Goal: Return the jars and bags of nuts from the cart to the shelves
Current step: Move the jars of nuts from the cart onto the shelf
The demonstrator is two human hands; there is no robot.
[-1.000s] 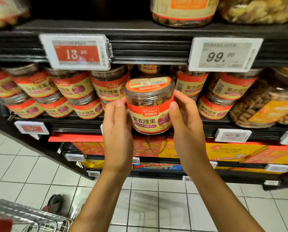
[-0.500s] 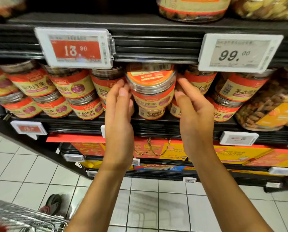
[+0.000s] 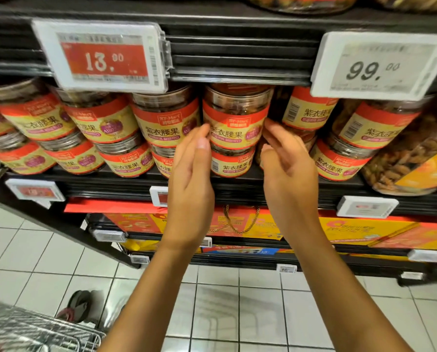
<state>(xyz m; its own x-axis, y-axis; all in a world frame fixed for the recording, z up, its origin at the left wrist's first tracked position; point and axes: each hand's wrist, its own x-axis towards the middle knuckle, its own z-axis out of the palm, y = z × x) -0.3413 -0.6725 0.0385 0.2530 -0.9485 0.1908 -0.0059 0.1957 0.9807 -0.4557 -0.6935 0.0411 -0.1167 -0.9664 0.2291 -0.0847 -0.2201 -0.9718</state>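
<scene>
Head view: the clear jar (image 3: 235, 123), with a red-and-yellow label, stands on another jar at the front edge of the black shelf (image 3: 237, 189). The left hand (image 3: 190, 179) touches its left side with straight fingers. The right hand (image 3: 288, 168), fingers loosely bent, touches its right side. Below are white floor tiles (image 3: 237, 301) and a wire cart (image 3: 34, 331).

Two hands: left hand (image 3: 190, 189), right hand (image 3: 288, 174). Jars (image 3: 235, 115): over ten. Two big price tags (image 3: 103, 55). One cart (image 3: 34, 331).

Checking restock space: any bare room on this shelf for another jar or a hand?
Only the dark gap between the centre top jar and the barcode-turned jar, beside the right hand. Elsewhere jars sit packed, two high.
</scene>
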